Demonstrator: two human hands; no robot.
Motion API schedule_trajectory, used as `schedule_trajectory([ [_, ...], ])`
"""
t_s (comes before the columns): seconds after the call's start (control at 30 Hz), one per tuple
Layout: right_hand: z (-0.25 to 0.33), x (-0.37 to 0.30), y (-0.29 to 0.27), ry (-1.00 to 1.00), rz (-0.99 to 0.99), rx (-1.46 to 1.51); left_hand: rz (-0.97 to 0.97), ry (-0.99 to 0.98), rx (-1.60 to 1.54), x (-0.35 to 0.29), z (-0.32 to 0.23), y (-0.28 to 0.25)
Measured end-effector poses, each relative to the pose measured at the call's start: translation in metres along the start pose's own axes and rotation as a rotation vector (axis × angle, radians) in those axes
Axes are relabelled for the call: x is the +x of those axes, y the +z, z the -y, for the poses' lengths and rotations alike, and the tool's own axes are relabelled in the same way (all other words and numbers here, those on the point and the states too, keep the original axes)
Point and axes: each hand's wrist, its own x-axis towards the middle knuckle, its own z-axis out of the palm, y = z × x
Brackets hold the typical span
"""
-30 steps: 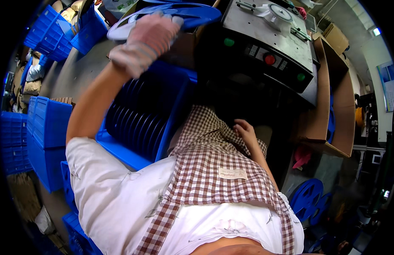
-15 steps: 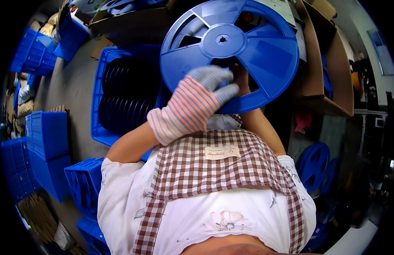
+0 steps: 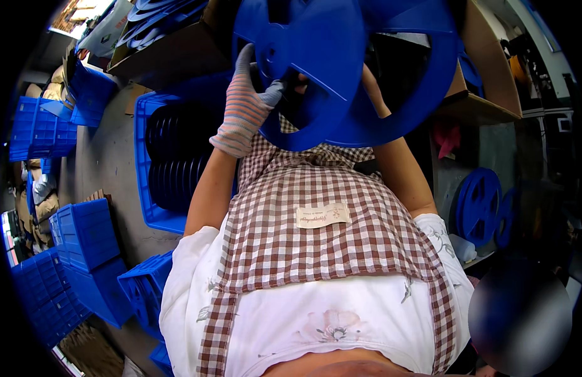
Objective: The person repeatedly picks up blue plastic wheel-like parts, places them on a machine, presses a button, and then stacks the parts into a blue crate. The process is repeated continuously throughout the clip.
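A large blue plastic reel with spoke-like cutouts is held up in front of my apron, tilted so that two overlapping round sides show. My left hand, in a grey and orange striped glove, grips the left rim, with the index finger stretched up along it and the thumb near the hub. My bare right hand reaches into the reel from the right; most of it is hidden behind blue plastic, and fingertips show through a gap near the middle.
Left of the reel stands a blue crate with rows of black discs. A cardboard box of blue discs is beyond it; another box stands right. Stacked blue crates are far left. Blue reels lean at right, above a blurred round shape.
The reel has turned from facing me nearly flat to tilted, showing both sides. My left hand has moved from across its front to the left rim. My right hand stays at the reel.
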Motion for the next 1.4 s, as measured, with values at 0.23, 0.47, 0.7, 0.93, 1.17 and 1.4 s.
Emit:
schedule_trajectory([
  [0.23,0.057,-0.023,0.022,-0.266,-0.139,-0.074,-0.075,-0.257,-1.27,-0.048,0.019,-0.022],
  [0.47,0.034,-0.016,0.037,0.219,-0.239,-0.704,0.008,-0.383,-1.266,-0.065,-0.004,0.002],
  [0.7,0.07,-0.006,0.029,0.166,-0.216,-1.093,-0.016,-0.417,-1.286,-0.078,-0.007,0.002],
  [0.93,0.112,-0.012,0.014,0.278,-0.034,-1.125,-0.013,-0.423,-1.287,-0.076,-0.012,0.004],
  [1.17,0.16,-0.08,-0.006,-0.368,-0.714,-1.216,0.025,-0.417,-1.315,-0.075,-0.008,0.003],
  [1.4,0.049,-0.046,0.064,-0.306,-0.263,-1.751,0.016,-0.403,-1.303,-0.067,-0.008,0.0],
])
